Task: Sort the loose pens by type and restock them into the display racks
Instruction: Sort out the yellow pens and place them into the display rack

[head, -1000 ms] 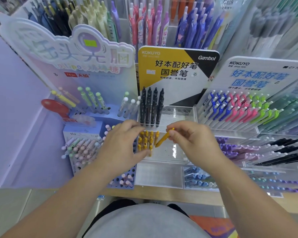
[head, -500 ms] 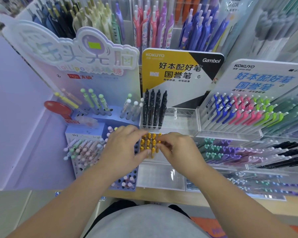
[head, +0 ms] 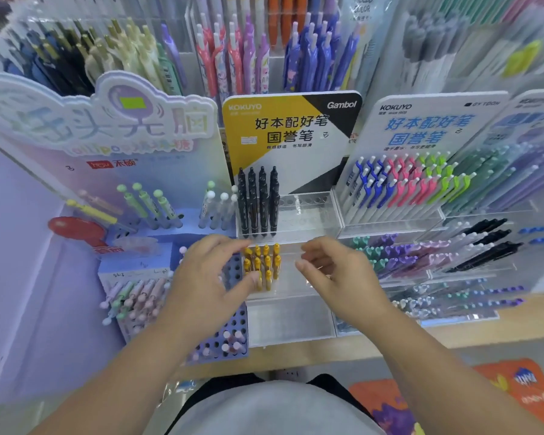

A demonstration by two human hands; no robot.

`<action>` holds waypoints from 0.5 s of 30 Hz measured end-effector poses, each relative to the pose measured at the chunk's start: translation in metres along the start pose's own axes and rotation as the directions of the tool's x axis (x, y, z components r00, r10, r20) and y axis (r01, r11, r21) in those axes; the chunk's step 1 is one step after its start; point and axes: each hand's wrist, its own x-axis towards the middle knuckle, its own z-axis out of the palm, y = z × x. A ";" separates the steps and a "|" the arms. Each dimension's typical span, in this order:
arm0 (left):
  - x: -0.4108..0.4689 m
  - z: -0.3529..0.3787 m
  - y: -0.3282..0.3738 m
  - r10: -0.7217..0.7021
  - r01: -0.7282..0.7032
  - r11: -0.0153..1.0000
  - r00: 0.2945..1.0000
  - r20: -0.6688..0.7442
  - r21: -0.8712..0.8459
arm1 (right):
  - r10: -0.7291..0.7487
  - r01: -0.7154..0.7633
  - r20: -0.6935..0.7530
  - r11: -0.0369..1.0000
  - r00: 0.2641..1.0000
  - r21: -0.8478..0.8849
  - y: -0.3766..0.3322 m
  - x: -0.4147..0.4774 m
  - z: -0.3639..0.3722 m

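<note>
Fingers of the left hand (head: pixel 208 284) curve loosely beside yellow pens (head: pixel 263 262) in the clear acrylic rack (head: pixel 308 215), thumb touching them; right hand (head: pixel 336 277) relaxed, holding nothing.

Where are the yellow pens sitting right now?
Head view, centre: the yellow pens stand in the clear rack, just below the black pens, between left hand and right hand.

i see yellow pens (head: pixel 263 264) standing upright in a tight cluster at centre frame, in the clear rack's (head: pixel 311 211) lower tier; four black pens (head: pixel 258 200) stand upright just above.
</note>
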 end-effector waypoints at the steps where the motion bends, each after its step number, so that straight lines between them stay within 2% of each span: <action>1: -0.002 -0.004 0.000 0.020 -0.021 0.999 0.999 -0.026 -0.025 | 0.032 -0.031 -0.038 0.999 0.999 0.022 -0.001 -0.009 -0.005; 4: -0.013 -0.009 0.010 0.137 -0.141 0.979 0.990 -0.039 -0.148 | 0.116 -0.112 -0.148 0.993 0.982 0.037 0.001 -0.049 -0.016; 7: -0.031 -0.003 0.022 0.253 -0.200 0.918 0.960 0.117 -0.343 | 0.234 -0.219 -0.303 0.972 0.924 0.084 0.002 -0.106 -0.016; 9: -0.043 0.010 0.024 0.291 -0.151 0.900 0.907 0.304 -0.410 | 0.370 -0.315 -0.388 0.928 0.844 0.199 0.002 -0.150 -0.008; 11: -0.056 0.032 0.022 0.269 -0.064 0.909 0.845 0.463 -0.413 | 0.484 -0.399 -0.434 0.874 0.760 0.276 0.007 -0.199 0.005; 15: -0.076 0.093 0.032 0.210 0.092 0.916 0.720 0.662 -0.390 | 0.638 -0.483 -0.509 0.770 0.577 0.417 0.020 -0.297 0.022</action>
